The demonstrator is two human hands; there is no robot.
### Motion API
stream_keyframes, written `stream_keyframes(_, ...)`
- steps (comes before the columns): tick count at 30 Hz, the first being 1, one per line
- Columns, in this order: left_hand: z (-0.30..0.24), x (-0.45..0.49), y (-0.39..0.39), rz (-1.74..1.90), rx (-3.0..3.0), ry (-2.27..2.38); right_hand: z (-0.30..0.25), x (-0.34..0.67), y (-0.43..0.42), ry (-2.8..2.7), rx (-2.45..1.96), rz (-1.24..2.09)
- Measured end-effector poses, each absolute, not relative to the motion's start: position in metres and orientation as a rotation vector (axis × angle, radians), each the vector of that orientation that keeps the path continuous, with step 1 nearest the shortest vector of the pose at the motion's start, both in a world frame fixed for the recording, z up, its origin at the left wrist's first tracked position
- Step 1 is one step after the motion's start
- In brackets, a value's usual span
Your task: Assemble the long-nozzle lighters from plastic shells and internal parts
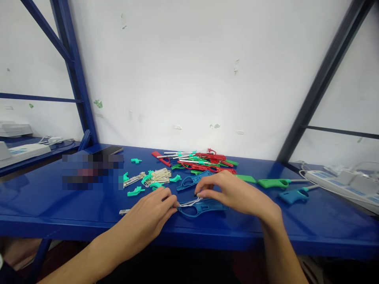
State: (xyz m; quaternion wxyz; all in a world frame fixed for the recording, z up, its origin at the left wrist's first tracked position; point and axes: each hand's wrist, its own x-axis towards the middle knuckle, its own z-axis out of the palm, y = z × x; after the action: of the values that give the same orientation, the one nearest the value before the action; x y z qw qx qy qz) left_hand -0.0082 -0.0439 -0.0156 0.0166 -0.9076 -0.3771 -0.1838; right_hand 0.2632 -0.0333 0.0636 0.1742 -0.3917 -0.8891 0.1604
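A blue plastic lighter shell [201, 208] lies on the blue table [44, 205] near its front edge. My left hand [154, 211] is closed, pinching a thin white wire [189, 203] at the shell's left end. My right hand [229, 192] rests over the shell's top, fingers pinched on the wire's other end. A metal tube [124, 212] pokes out left of my left hand. A second blue shell half [192, 180] lies just behind.
Behind the hands lie a pile of red and green lighter shells with metal tubes [204, 161], green trigger pieces [136, 191] and a bundle of metal parts [160, 175]. Assembled green [274, 182] and blue lighters [293, 195] lie right. White power strips [340, 179] sit far right.
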Motion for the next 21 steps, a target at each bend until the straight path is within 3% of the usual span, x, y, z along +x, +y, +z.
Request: stream_keyframes(21, -0.0116, -0.0075, -0.0435, -0.634, -2.894, -1.158, 0.0558, 0.2635, -0.0320, -2.602, -1.263, 0.550)
